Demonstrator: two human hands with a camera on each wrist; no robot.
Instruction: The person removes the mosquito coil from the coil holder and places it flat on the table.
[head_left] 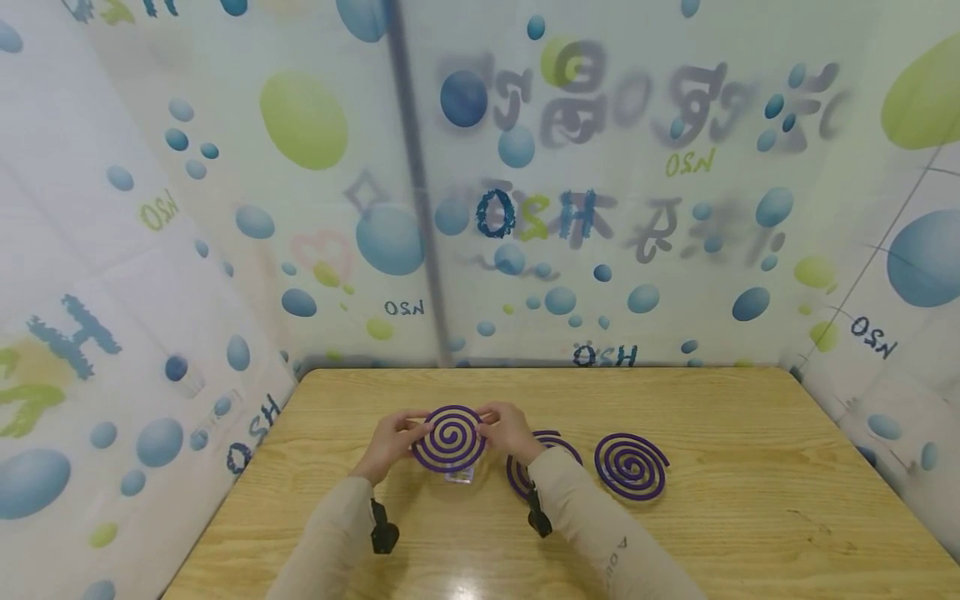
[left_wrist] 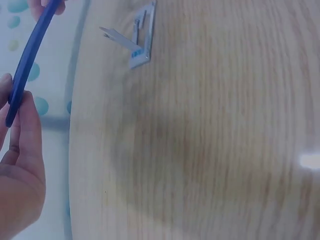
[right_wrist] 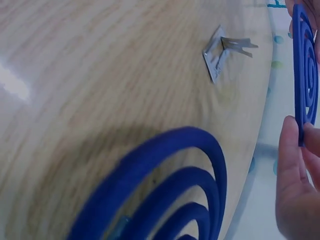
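Over the table, a purple mosquito coil [head_left: 452, 436] is held up between both hands, its flat spiral facing the head camera. My left hand [head_left: 390, 442] pinches its left edge between thumb and fingers. On the opposite edge, my right hand [head_left: 512, 429] grips it the same way. Both wrist views show the coil edge-on, as a thin blue-looking strip [left_wrist: 31, 55]. Below it on the wood stands a small metal coil stand [right_wrist: 215, 55] with a bent-up forked prong, partly covered by the coil in the head view.
A second mosquito coil [head_left: 511, 475] sits under the right forearm, partly hidden by the sleeve. To its right is a third coil [head_left: 630, 467]. The wooden table [head_left: 750, 533] ends at a patterned curtain [head_left: 645, 250] behind; similar sheets hang at both sides.
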